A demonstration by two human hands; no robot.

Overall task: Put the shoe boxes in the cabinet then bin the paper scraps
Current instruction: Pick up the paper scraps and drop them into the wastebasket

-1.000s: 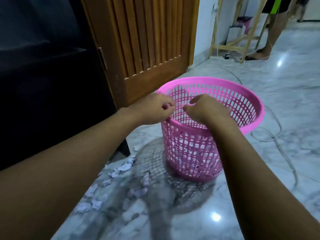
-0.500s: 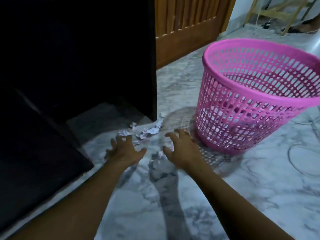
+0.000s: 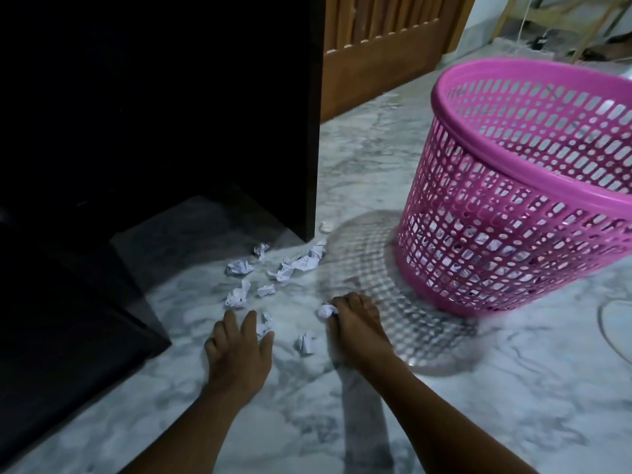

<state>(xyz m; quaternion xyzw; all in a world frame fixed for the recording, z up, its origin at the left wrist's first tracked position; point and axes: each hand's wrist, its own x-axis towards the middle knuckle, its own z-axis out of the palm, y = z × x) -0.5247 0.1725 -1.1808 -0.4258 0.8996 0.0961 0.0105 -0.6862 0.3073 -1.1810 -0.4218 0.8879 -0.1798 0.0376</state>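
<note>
Crumpled paper scrap [image 3: 325, 309] is pinched by the right hand [image 3: 355, 323] beside the pink basket [image 3: 513, 213]. The left hand [image 3: 239, 350] is laid flat, fingers [image 3: 228, 323] spread, on the marble floor [image 3: 513, 388].

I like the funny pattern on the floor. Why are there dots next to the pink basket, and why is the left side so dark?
In the head view, light passing through the holes of the basket throws a dotted shadow on the shiny floor. The cabinet is black and dimly lit, so nothing shows inside. The basket's rim looks slightly blurred and bent by the wide lens.
</note>
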